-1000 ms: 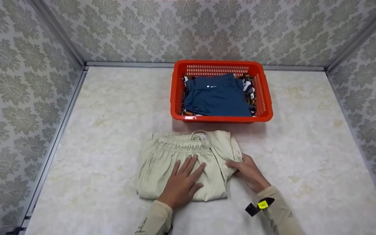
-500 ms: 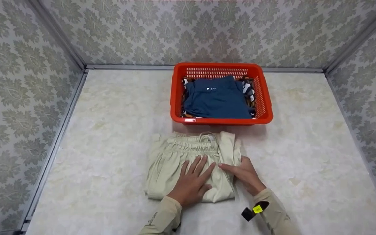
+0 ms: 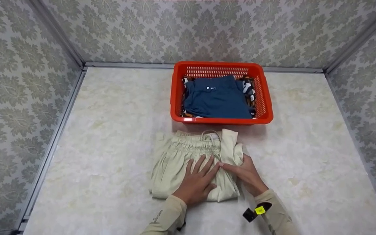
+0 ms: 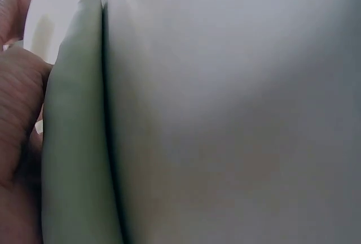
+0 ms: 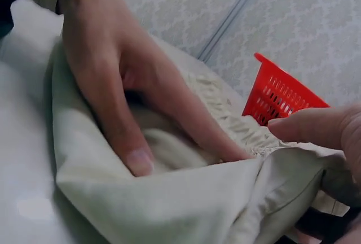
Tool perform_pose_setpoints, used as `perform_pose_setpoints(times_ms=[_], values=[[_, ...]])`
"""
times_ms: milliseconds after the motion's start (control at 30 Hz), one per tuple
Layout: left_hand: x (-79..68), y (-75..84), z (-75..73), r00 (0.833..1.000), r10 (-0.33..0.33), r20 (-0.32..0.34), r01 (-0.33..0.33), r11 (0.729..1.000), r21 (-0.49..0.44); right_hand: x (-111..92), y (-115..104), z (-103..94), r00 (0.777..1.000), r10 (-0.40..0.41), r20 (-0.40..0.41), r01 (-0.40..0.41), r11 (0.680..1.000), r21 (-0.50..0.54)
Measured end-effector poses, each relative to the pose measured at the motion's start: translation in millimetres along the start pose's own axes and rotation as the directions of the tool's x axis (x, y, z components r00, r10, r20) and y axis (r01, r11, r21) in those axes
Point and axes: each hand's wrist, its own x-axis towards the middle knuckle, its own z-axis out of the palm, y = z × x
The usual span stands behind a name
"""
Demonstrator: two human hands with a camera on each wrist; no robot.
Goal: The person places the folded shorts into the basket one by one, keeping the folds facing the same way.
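Pale beige-green pants (image 3: pixel 166 169) lie folded on the table, their gathered elastic waistband and drawstring toward the basket. My left hand (image 3: pixel 196 184) rests flat on them with fingers spread. At the right edge, my right hand (image 3: pixel 248 176) pinches a turned-in flap (image 3: pixel 229 143), thumb on top and its other fingers mostly hidden under the cloth. The right thumb tip meets the left index fingertip in the head view. In the right wrist view the right thumb (image 5: pixel 310 128) lies over the raised fabric. The left wrist view shows the rounded lower fold (image 4: pixel 79 142) beside the left hand.
A red plastic basket (image 3: pixel 220 121) stands just beyond the pants. It holds a folded dark blue garment (image 3: pixel 220 101) on top of patterned cloth (image 3: pixel 249 89). Wallpapered panels (image 3: pixel 188 32) with grey metal edging enclose the pale marbled tabletop (image 3: pixel 109 147).
The pants have shifted rightward under my left hand, which moved with them. My right hand has turned the right edge inward, so the flap now stands narrower and more upright.
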Motion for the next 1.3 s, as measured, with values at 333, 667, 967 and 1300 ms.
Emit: perform_pose_setpoints(times_ms=[333,667,967,1300], values=[[4.3,4.6,4.0,0.995,0.042,-0.086,-0.043,0.999,0.0,-4,-2,8.3,0.988,-0.131,-0.078,0.114,0.975,-0.189],[-6.5,9.3,-0.4,0.992,0.064,-0.112,-0.074,0.993,-0.087,2,7,2.1,0.951,-0.132,-0.279,0.065,0.97,-0.235],[-30.9,-18.4,-33.1,0.853,-0.229,-0.469,0.141,0.966,-0.216,-3,15,-24.3,0.954,-0.095,-0.286,0.042,0.982,-0.185],[-38.0,-39.9,-51.7,0.743,-0.656,-0.135,0.485,0.666,-0.567,-11,11,-45.3,0.971,-0.007,-0.238,-0.026,0.991,-0.131]])
